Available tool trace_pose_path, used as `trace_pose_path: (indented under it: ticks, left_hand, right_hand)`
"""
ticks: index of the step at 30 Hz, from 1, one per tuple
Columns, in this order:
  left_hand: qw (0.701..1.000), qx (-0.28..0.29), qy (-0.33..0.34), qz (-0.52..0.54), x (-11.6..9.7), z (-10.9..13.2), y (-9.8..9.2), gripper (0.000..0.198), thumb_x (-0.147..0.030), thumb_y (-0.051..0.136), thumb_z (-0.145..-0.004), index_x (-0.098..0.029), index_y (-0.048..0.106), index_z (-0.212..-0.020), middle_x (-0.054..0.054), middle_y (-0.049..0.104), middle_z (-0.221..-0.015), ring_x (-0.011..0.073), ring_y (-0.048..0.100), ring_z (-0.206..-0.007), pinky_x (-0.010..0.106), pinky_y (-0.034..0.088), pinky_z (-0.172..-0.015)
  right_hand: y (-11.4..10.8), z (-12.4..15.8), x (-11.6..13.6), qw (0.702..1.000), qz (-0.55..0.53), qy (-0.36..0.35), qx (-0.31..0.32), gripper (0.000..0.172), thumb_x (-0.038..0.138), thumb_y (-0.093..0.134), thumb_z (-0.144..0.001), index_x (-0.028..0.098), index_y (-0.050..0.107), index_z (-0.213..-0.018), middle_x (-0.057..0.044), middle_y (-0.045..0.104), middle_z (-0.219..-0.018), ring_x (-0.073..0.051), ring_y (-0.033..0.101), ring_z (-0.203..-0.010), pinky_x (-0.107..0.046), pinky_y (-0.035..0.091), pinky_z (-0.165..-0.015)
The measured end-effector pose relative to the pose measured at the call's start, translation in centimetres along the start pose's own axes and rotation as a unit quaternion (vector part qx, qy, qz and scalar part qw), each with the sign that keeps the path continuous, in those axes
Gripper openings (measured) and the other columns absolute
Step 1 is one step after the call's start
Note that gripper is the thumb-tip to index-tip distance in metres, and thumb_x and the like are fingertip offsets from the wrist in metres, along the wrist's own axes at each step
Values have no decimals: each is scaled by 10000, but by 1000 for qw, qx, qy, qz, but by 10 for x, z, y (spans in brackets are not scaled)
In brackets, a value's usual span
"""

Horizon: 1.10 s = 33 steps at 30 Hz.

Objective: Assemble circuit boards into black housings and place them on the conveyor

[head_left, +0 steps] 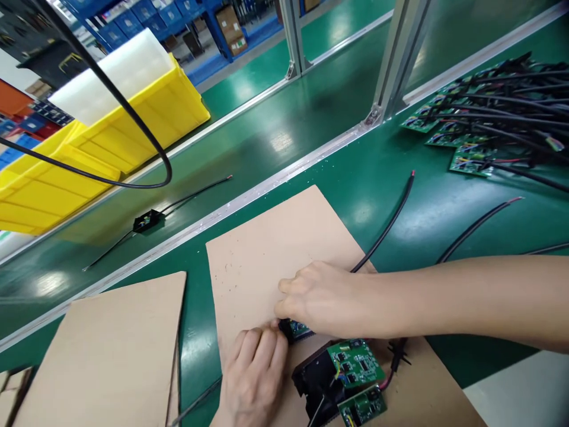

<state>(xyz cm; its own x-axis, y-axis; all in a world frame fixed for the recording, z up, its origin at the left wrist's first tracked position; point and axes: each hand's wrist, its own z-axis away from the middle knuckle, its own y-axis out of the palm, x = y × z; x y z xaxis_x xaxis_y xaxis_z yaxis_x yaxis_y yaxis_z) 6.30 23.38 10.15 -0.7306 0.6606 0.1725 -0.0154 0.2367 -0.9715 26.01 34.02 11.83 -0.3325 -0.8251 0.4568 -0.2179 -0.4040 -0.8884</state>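
Note:
A small black housing with a circuit board in it lies on a cardboard sheet, mostly covered by my hands. My left hand has its fingers curled, gripping the left end of this housing. Over its top reaches my right hand, with closed fingers whose tips are partly hidden. Behind the right wrist a black cable sticks out. Closer to me sits a second black housing, with a green circuit board on it and another board beside it.
At the right lies a pile of wired circuit boards with black cables. Another cardboard sheet is at left. Beyond the metal rail rests a cabled black housing. Yellow bins stand behind, and a black cable loop hangs in front.

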Motion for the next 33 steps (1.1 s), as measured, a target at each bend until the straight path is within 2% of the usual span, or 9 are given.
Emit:
trace_pose_path:
  ticks: [5, 9, 12, 18, 21, 25, 29, 31, 33]
  left_hand:
    - [999, 46, 15, -7, 1, -4, -3, 325, -36, 272, -952, -99, 587, -906, 48, 501, -737, 202, 428, -671, 336, 402, -620]
    - [998, 25, -46, 45, 2, -1, -2, 280, -7, 309, -911, -133, 560, -920, 42, 511, -758, 196, 445, -674, 329, 407, -625]
    - [994, 11, -84, 63, 1, 1, 1, 248, 1, 357, -880, -153, 547, -923, 45, 533, -780, 202, 465, -685, 344, 419, -637]
    - [983, 19, -94, 156, 5, 9, 9, 302, 0, 371, -894, -174, 558, -1055, 58, 595, -896, 202, 524, -764, 350, 465, -694]
    - [973, 11, -98, 207, 12, 9, 11, 331, 2, 339, -910, -199, 570, -1035, 47, 597, -882, 192, 529, -755, 329, 474, -672]
    - [957, 25, -127, 258, 22, 8, 5, 237, -91, 388, -962, -219, 579, -1021, 43, 602, -937, 190, 560, -825, 324, 500, -704]
    - [949, 6, -158, 272, 23, 9, -10, 254, -162, 474, -961, -211, 529, -1203, 71, 595, -1077, 207, 565, -969, 349, 517, -808]
    - [952, -16, -139, 272, 19, 6, -16, 275, -144, 478, -948, -194, 527, -1213, 89, 587, -1112, 217, 554, -1005, 360, 516, -829]
    - [956, -16, -97, 278, 13, -2, -20, 278, -120, 478, -930, -184, 545, -1192, 100, 585, -1145, 233, 544, -1039, 387, 507, -863]
  right_hand:
    - [1, 2, -1, 1000, 7, -1, -15, 132, 106, 609, -842, 211, 668, -895, -11, 614, -818, -173, 504, -633, -332, 218, -501]
    - [0, 3, -2, 999, 21, -10, -39, 133, 87, 668, -781, 209, 650, -833, -19, 627, -796, -228, 524, -819, -333, 298, -598]
    - [-6, -9, 1, 1000, 4, 5, -21, 123, 241, 729, -788, 192, 639, -856, -29, 651, -817, -229, 539, -839, -329, 358, -661]
    - [-17, -52, 4, 979, -9, 92, 181, 360, 463, 782, -746, 177, 656, -924, -53, 666, -884, -234, 588, -844, -294, 345, -556]
    - [-16, -62, -1, 973, -19, 81, 214, 354, 475, 803, -716, 201, 655, -885, -17, 652, -818, -213, 587, -774, -281, 306, -512]
    - [-19, -46, -10, 985, -66, 52, 148, 363, 516, 758, -757, 190, 661, -883, -29, 662, -838, -214, 590, -797, -276, 351, -565]
    - [-37, 2, -15, 989, -137, 48, 1, 225, 397, 567, -950, 192, 658, -973, -36, 679, -947, -199, 590, -920, -288, 400, -762]
    - [-43, 28, -17, 989, -128, 63, -45, 170, 307, 530, -968, 188, 649, -940, -30, 673, -918, -193, 587, -903, -300, 391, -800]
    - [-42, 48, -17, 989, -111, 89, -39, 115, 235, 547, -942, 180, 641, -906, -32, 666, -902, -197, 586, -888, -305, 390, -798]
